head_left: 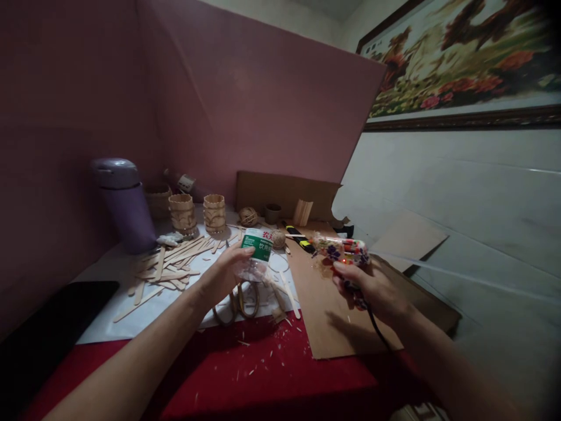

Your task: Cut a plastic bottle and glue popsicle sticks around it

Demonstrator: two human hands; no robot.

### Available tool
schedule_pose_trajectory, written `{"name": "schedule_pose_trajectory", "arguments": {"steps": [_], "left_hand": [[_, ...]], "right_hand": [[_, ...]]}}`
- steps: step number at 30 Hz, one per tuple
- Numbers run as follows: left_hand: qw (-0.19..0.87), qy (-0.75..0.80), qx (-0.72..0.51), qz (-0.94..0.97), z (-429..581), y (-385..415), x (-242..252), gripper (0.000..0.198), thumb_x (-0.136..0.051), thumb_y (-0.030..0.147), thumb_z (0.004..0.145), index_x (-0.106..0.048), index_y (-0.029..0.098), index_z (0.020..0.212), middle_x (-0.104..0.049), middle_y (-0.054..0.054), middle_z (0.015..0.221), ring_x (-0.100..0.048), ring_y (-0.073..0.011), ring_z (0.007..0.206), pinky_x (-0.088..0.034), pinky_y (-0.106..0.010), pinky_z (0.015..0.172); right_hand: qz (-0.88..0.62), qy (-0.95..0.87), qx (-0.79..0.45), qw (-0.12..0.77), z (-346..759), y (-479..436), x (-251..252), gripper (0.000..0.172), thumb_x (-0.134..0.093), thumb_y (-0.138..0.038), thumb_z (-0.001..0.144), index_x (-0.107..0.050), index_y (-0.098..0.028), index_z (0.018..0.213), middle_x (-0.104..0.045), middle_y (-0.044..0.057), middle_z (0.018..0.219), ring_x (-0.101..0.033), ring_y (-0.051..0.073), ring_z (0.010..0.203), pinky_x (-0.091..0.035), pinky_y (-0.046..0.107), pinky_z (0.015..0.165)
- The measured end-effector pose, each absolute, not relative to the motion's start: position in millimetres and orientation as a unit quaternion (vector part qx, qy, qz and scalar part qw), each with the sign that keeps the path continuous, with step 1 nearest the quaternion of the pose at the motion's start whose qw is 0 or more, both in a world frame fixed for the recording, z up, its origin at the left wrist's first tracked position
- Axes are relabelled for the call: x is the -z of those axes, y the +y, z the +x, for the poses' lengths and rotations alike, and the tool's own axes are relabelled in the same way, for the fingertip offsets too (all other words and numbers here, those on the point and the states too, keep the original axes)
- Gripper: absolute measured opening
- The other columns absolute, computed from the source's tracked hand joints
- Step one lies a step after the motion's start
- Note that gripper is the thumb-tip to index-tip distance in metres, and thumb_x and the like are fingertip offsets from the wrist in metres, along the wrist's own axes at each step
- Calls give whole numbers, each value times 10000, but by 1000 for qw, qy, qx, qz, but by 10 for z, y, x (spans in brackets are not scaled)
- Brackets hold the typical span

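Observation:
My left hand (pixel 230 263) is closed around a clear plastic bottle piece (pixel 258 248) with a green and white label, held above the table. My right hand (pixel 368 283) grips a hot glue gun (pixel 339 250) with a flower pattern and a small red light; its nozzle side faces left toward the bottle piece. A dark cord hangs from the glue gun's handle. Below the bottle piece lie scissors (pixel 241 301), partly hidden. Loose wooden craft sticks (pixel 175 263) are heaped on white paper to the left of my left hand.
Two wooden-stick cups (pixel 214 214) stand at the back, near a purple flask (pixel 125 204). Twine balls (pixel 248 217), a small dark pot (pixel 272 213) and a yellow-black utility knife (pixel 298 238) lie behind my hands. A cardboard sheet (pixel 326 330) covers the right; wood scraps dot the red cloth (pixel 245 374).

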State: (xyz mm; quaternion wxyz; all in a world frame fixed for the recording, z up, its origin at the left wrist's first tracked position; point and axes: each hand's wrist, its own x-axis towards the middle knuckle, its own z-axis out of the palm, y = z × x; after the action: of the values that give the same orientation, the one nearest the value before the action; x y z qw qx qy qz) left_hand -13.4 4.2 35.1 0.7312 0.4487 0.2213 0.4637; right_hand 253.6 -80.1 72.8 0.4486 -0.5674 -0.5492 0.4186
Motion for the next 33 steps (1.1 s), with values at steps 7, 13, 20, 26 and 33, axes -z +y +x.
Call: {"name": "schedule_pose_trajectory", "arguments": {"steps": [7, 13, 20, 26, 33], "left_hand": [[745, 180, -448, 461, -108, 6, -349, 325, -713, 255, 716, -658, 148, 1018, -716, -68, 811, -655, -182, 687, -509, -295, 656], [746, 191, -449, 454, -75, -18, -352, 317, -735, 273, 691, -655, 142, 968, -720, -69, 818, -646, -174, 668, -500, -291, 640], [739, 202, -455, 454, -45, -58, -382, 337, -730, 269, 701, -649, 152, 1006, -720, -81, 882, -641, -177, 703, -494, -291, 666], [738, 194, -457, 457, -39, -68, -384, 335, -718, 266, 720, -652, 157, 1030, -708, -81, 896, -644, -185, 730, -495, -289, 675], [756, 181, -455, 435, -69, -19, -347, 286, -728, 294, 750, -657, 144, 984, -724, -78, 835, -672, -193, 719, -524, -314, 698]], "right_hand": [[-519, -614, -435, 406, 2168, -877, -806, 434, -572, -566, 857, -634, -142, 790, -580, 1, 559, -450, 75, 390, -309, 175, 333], [-527, -639, -396, 397, 2094, -774, -753, 456, -533, -557, 895, -595, -159, 682, -570, -11, 562, -417, 56, 362, -298, 188, 345], [-529, -662, -349, 400, 1954, -812, -847, 430, -510, -487, 922, -504, -186, 616, -467, -38, 527, -405, 73, 432, -306, 198, 389], [-525, -671, -331, 406, 1947, -782, -851, 411, -507, -489, 931, -502, -192, 647, -499, -22, 581, -414, 86, 470, -310, 212, 409], [-497, -675, -366, 404, 1882, -877, -875, 418, -509, -499, 920, -492, -218, 611, -434, -32, 496, -397, 115, 468, -332, 237, 434]]}}
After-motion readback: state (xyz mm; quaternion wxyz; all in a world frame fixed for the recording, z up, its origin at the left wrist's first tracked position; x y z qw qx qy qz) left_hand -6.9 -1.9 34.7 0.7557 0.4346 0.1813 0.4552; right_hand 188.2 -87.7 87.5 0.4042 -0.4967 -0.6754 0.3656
